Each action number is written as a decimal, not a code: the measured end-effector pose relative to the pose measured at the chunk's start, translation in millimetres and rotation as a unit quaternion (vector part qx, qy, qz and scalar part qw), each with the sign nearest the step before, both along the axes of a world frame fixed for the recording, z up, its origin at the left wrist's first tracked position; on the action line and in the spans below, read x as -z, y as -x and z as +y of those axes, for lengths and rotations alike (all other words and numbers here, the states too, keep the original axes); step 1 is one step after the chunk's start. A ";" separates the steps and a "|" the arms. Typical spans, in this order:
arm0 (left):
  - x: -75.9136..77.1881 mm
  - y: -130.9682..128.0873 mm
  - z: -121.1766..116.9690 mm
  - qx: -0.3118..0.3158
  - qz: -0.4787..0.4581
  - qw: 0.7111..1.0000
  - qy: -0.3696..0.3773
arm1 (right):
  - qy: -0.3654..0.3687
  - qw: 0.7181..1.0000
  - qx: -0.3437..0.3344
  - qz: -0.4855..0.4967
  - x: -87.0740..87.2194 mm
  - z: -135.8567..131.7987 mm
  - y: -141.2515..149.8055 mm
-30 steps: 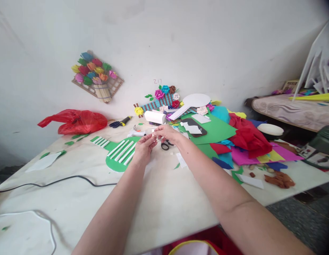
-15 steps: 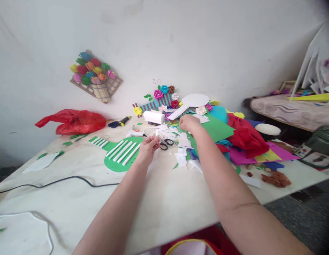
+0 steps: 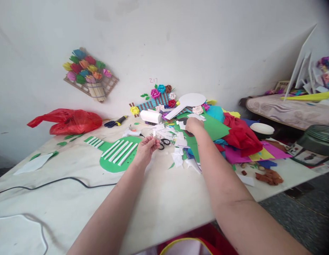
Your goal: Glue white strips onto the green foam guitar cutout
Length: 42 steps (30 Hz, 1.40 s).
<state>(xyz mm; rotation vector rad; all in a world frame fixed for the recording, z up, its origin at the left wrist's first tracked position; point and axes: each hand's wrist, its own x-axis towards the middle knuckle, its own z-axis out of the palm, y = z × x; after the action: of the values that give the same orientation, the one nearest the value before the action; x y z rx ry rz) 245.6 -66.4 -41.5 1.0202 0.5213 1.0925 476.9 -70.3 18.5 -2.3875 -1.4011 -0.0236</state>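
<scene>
My left hand (image 3: 147, 147) pinches a small white paper strip (image 3: 154, 134), held upright above the table. Just left of it lies a green guitar-shaped cutout (image 3: 115, 157) with several white strips stuck on it. My right hand (image 3: 194, 124) reaches farther back and rests on a dark card with white pieces on the green paper sheet (image 3: 216, 128). Black scissors (image 3: 163, 143) and white paper scraps (image 3: 177, 156) lie between my hands. A white glue gun (image 3: 132, 133) sits behind the left hand.
A heap of coloured paper (image 3: 241, 136) fills the right of the table. A red plastic bag (image 3: 67, 121) lies at the back left. A black cable (image 3: 60, 181) crosses the near table. Paper-flower crafts (image 3: 87, 72) hang on the wall. A bed (image 3: 289, 109) stands at right.
My right hand left the strip and reached back right onto the green sheet. The left hand keeps the strip. White scraps now lie scattered by the scissors.
</scene>
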 end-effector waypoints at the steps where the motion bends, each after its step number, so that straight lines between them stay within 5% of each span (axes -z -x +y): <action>1: -0.8 -0.1 -0.1 0.001 -0.009 1.000 0.003 | -0.040 0.999 0.000 0.033 -2.9 -0.3 0.6; 4: -3.5 0.2 -0.1 -0.002 -0.026 1.000 0.010 | -0.163 0.965 -0.035 0.203 -12.6 -2.0 7.5; 6: -4.7 1.3 0.0 -0.009 -0.029 0.999 0.010 | -0.216 0.897 -0.089 0.375 -16.4 -3.0 15.1; 9: -5.6 3.4 0.0 -0.031 -0.025 0.999 -0.001 | -0.208 0.786 -0.159 0.560 -15.3 -1.7 26.6; 12: -6.1 5.4 0.1 -0.065 -0.015 0.998 -0.015 | -0.184 0.743 -0.199 0.612 -9.9 3.0 35.2; 20: -8.0 6.5 0.5 -0.090 -0.024 0.992 -0.080 | -0.175 0.789 -0.188 0.558 -9.7 4.4 64.1; 27: -13.9 10.0 -2.7 -0.046 -0.080 0.992 -0.081 | -0.090 0.789 -0.226 0.564 -12.2 -0.7 81.5; 34: -9.4 17.9 2.3 -0.028 -0.096 0.994 -0.047 | -0.075 0.860 -0.241 0.444 -10.4 1.1 89.6; 38: -8.6 20.7 4.0 -0.021 -0.093 0.995 -0.033 | -0.126 0.909 -0.226 0.326 -5.6 7.5 90.2; 42: -8.6 20.9 4.1 -0.017 -0.080 0.996 -0.028 | -0.121 0.925 -0.234 0.274 -7.2 6.9 94.6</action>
<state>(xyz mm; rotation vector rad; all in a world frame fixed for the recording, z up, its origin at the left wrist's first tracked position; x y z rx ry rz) 224.7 -62.3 -32.9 0.9663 0.3812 1.2143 382.4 -63.4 25.7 -1.6283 -1.5247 0.5219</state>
